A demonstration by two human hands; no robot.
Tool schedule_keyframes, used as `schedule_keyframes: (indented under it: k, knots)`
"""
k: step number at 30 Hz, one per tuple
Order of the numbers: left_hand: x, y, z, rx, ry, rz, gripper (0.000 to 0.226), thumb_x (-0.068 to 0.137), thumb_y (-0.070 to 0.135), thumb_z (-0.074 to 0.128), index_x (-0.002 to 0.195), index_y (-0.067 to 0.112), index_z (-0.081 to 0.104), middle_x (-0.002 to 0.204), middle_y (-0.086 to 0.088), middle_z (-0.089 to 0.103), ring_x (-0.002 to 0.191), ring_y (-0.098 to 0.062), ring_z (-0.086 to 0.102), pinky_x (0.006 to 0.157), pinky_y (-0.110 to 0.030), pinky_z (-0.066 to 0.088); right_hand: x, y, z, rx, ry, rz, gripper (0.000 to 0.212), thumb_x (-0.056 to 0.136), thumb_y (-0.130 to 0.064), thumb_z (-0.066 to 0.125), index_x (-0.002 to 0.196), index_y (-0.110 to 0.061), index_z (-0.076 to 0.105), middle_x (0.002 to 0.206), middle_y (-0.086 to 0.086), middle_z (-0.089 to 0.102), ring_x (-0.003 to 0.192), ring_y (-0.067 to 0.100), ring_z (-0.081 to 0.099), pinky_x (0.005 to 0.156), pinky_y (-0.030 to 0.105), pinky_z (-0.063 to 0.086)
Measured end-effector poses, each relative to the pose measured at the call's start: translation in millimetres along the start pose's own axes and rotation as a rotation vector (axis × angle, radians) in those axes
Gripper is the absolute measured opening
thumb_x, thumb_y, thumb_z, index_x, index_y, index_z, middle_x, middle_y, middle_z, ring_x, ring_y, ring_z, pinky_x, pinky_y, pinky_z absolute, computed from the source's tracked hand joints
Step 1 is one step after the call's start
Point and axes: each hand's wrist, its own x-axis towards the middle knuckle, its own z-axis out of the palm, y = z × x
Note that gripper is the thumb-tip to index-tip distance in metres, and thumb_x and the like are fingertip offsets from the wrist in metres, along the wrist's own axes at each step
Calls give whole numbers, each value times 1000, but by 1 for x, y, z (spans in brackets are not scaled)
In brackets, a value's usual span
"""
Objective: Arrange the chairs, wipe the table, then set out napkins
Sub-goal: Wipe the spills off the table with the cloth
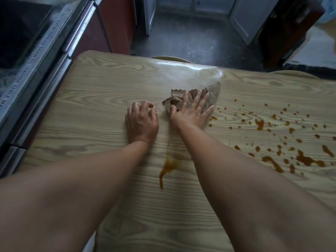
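Observation:
A light wood-grain table (94, 99) fills the view. My right hand (192, 110) lies flat with spread fingers on a crumpled brown cloth (211, 94) near the table's middle and presses it down. My left hand (141, 120) rests on the bare tabletop just left of the cloth, its fingers curled and holding nothing. Orange-brown sauce splatter (260, 124) is scattered over the table's right part, and a longer orange streak (168, 168) runs between my forearms. Two chair backs (171, 58) peek above the far table edge.
A dark glass-fronted cabinet with metal trim (36, 57) runs along the table's left side. Beyond the far edge lies grey floor (190, 37) with pale cabinet doors and a dark wooden piece (291, 28) at the upper right.

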Motion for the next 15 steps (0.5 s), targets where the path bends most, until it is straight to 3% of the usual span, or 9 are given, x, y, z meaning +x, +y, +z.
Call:
schedule_keyframes:
  k: [8, 15]
  knots:
    - [-2, 4, -7, -88, -26, -39, 34, 83, 33, 39, 98, 16, 64, 98, -15, 59, 99, -36, 55, 83, -40, 41, -55, 19, 17, -41, -30, -135, 73, 97, -57, 16, 151, -25, -22, 153, 15, -36, 139, 36, -36, 111, 60, -16]
    - [-2, 6, -8, -122, -5, -60, 43, 80, 35, 30, 94, 11, 63, 99, -16, 61, 100, -36, 55, 84, -40, 39, -106, 26, 33, -30, -7, -297, 76, 96, -56, 25, 153, -23, -14, 155, 15, -32, 140, 36, -35, 112, 59, -16]
